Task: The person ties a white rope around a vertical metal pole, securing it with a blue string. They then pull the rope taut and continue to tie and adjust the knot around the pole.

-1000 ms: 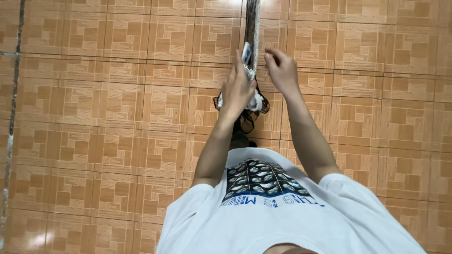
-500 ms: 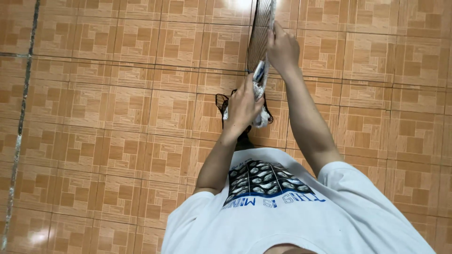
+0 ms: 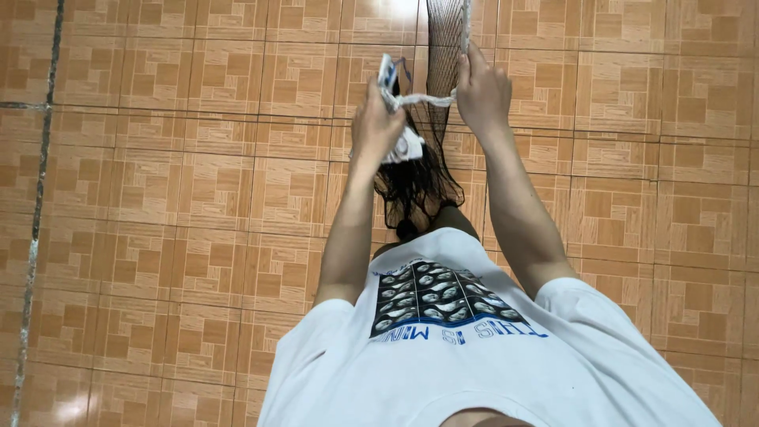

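Note:
A black mesh net (image 3: pixel 427 170) with a white edge band hangs in front of me and runs up out of the top of the view. My left hand (image 3: pixel 376 126) grips the bunched white band with a white and blue tag. A short white stretch of the band (image 3: pixel 427 99) is pulled taut across to my right hand (image 3: pixel 482 91). That hand is closed on the net's white edge higher up. The lower part of the net sags in a dark bunch above my white printed shirt (image 3: pixel 474 348).
Glossy orange-brown patterned floor tiles (image 3: pixel 198 182) spread on all sides. A darker grout seam (image 3: pixel 39 198) runs along the far left. Light glares on the tiles at the top centre.
My left hand has risen and moved left, pulling the white band away from the net. My right hand stays high on the net's edge. More black mesh now hangs loose below.

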